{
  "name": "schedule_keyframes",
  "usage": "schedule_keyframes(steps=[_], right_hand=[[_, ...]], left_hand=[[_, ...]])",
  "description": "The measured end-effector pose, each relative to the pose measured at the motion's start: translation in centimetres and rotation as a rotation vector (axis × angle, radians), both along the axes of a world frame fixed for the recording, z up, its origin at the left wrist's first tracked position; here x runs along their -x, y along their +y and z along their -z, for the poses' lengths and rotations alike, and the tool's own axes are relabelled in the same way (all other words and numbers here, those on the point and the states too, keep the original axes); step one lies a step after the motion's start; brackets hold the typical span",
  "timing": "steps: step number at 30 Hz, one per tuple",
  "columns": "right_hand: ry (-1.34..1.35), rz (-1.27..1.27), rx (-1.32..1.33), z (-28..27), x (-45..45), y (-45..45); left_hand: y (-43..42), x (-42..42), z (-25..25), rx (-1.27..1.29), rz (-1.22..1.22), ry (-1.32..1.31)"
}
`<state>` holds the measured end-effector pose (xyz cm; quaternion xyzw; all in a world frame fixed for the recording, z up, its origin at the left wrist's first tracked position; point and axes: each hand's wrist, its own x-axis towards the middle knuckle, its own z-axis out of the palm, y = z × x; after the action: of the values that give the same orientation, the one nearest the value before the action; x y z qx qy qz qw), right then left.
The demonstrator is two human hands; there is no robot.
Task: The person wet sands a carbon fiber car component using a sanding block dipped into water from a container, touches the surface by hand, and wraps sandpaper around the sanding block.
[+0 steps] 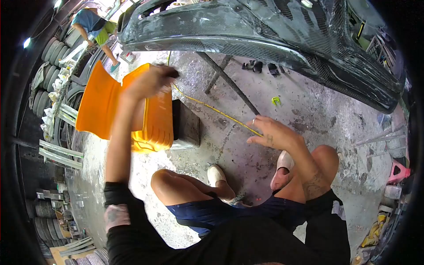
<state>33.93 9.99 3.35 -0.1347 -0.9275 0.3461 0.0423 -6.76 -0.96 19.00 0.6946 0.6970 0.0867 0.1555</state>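
My left hand (148,84), smeared by motion, is raised over an orange plastic chair (99,104). Its fingers are closed around a small dark object (168,72) whose kind I cannot make out. My right hand (276,132) is held out above the floor near my knee, fingers extended and a ring on one of them. A thin yellow hose (212,109) runs across the floor and meets the line of that hand's fingertips; whether they touch it I cannot tell. Above both hands spans a large carbon-fibre-patterned car body panel (229,31), dusted with whitish patches.
A dark stand leg (229,81) slants beneath the panel. Beside the chair is a dark box (186,126). Black items (256,66) and a yellow-green piece (276,100) lie on the stained floor. Tyres (53,51) line the left wall, where another person (90,22) bends over.
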Motion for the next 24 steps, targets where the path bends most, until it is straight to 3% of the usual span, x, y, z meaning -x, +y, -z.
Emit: schedule_keyframes(steps=[1, 2, 3, 4, 5, 6, 7, 8, 9, 10, 11, 12, 14, 16, 19, 22, 24], right_hand=[[0.002, -0.008, -0.013, -1.4, -0.1, 0.0], [0.125, 0.041, -0.002, -3.1, -0.5, 0.1], [0.245, 0.093, 0.01, -4.6, -0.9, 0.2], [0.326, 0.139, 0.021, -5.9, -1.5, 0.3], [0.32, 0.143, 0.01, -7.1, -2.2, 0.6], [0.421, 0.2, -0.169, -8.3, -2.8, 1.0], [0.519, 0.252, -0.346, -9.4, -3.3, 1.3], [0.51, 0.244, -0.354, -10.9, -3.8, 1.7], [0.579, 0.343, -0.571, -12.3, -4.1, 2.2], [0.648, 0.44, -0.782, -13.3, -4.1, 2.7], [0.648, 0.426, -0.776, -14.0, -3.9, 3.5], [0.637, 0.459, -0.891, -14.5, -3.4, 4.6], [0.628, 0.478, -1.0, -14.5, -2.5, 6.2], [0.417, 0.568, -1.089, -13.9, -1.7, 6.8], [0.422, 0.587, -1.122, -13.6, -1.2, 6.9], [0.454, 0.578, -1.103, -13.3, -1.0, 7.1], [0.48, 0.577, -1.093, -13.4, -1.0, 7.3]], left_hand=[[0.7, -3.0, 3.3, 0.079, -0.057, -0.051], [1.4, -4.7, 8.1, -0.023, 0.211, -0.008], [2.1, -7.0, 14.4, 0.004, 0.244, -0.247], [2.1, -10.9, 18.7, 0.164, 0.166, -0.223], [2.2, -12.3, 28.1, 0.258, 0.123, -0.164], [3.0, -13.6, 38.1, 0.506, 0.234, 0.292], [1.2, -13.9, 43.1, 0.525, 0.182, 0.311], [0.5, -16.5, 39.1, 0.61, -0.033, 0.11], [1.0, -16.7, 39.6, 0.601, -0.039, 0.099], [1.1, -16.5, 40.5, 0.316, -0.13, 0.013], [1.0, -16.0, 41.4, 0.033, -0.222, -0.066], [1.4, -15.1, 38.8, -0.188, -0.232, -0.162], [2.3, -15.5, 29.4, -0.777, -0.316, -0.281], [2.1, -16.8, 17.6, -0.961, -0.334, -0.213], [5.0, -17.1, 7.8, -1.295, -0.174, 0.056], [9.2, -17.4, 5.4, -1.418, -0.161, 0.032], [10.7, -19.8, 6.9, -1.521, -0.143, -0.004]])
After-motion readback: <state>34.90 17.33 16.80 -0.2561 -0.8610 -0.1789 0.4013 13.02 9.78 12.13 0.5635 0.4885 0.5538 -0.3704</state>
